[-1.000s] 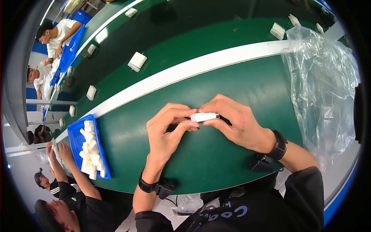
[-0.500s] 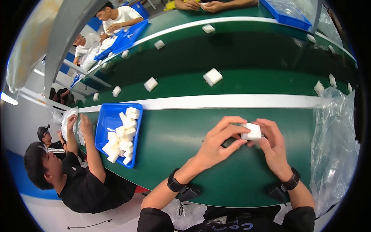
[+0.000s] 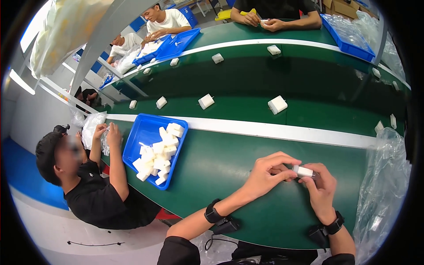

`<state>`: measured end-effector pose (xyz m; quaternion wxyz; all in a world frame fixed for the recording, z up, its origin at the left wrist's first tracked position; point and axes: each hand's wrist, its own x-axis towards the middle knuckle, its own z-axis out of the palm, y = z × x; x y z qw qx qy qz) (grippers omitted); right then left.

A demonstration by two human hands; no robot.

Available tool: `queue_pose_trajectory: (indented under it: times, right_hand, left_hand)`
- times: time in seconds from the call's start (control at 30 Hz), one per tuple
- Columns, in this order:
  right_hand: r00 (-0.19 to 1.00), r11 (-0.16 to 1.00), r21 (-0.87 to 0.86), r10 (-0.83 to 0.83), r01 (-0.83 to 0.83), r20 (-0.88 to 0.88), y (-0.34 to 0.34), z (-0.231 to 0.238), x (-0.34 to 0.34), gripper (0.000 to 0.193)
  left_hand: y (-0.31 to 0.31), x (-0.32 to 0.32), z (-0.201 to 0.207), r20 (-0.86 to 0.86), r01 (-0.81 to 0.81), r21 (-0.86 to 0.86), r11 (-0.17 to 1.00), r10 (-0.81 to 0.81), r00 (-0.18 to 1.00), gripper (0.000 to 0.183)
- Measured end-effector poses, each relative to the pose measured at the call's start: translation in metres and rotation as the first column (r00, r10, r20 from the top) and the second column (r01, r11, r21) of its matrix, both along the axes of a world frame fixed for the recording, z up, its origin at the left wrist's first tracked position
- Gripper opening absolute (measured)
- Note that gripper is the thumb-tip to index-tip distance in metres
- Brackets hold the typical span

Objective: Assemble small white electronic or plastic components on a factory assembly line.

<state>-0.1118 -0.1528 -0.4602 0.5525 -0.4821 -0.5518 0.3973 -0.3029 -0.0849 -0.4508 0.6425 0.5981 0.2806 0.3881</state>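
1. A white block (image 3: 304, 172) is held in the frame's lower right.
2. Its left end is pinched by the half-curled left hand (image 3: 267, 174).
3. Its right end is gripped by the curled right hand (image 3: 322, 186).
4. A blue tray (image 3: 133, 145) is seen left of centre.

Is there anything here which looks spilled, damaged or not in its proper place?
Nothing looks plainly spilled or damaged; the held white piece is too small to check closely. Slightly untidy: white blocks lie heaped toward one side of the blue tray, and clear plastic lies crumpled on the right.
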Motion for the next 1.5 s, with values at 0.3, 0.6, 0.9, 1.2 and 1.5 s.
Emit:
queue_pose_trajectory:
  times: [0.3, 0.6, 0.9, 1.2, 1.5]
  right_hand:
    - [0.988, 0.997, 0.027, -0.072, 0.068, 0.137, -0.007, -0.004, -0.006, 0.023]
    - [0.991, 1.000, 0.019, 0.007, -0.009, 0.131, -0.002, -0.004, 0.004, 0.021]
    - [0.982, 0.980, -0.086, 0.175, -0.181, -0.073, 0.000, -0.003, 0.006, 0.031]
    - [0.924, 0.968, 0.017, 0.246, -0.252, -0.292, 0.001, -0.005, 0.002, 0.058]
    - [0.944, 0.946, 0.068, 0.321, -0.316, -0.080, 0.000, 0.002, -0.001, 0.059]
  left_hand:
    - [0.004, -0.008, -0.016, 0.077, 0.038, -0.028, 0.999, -0.036, 0.996, 0.016]
    - [0.008, -0.004, -0.008, -0.073, 0.022, -0.106, 0.994, -0.030, 0.997, 0.012]
    - [0.008, -0.009, 0.002, -0.118, 0.182, -0.151, 0.972, -0.201, 0.973, 0.032]
    - [0.008, -0.012, 0.002, -0.026, 0.244, -0.150, 0.958, -0.250, 0.968, 0.065]
    - [0.007, -0.019, -0.005, -0.084, 0.224, 0.043, 0.974, -0.220, 0.972, 0.062]
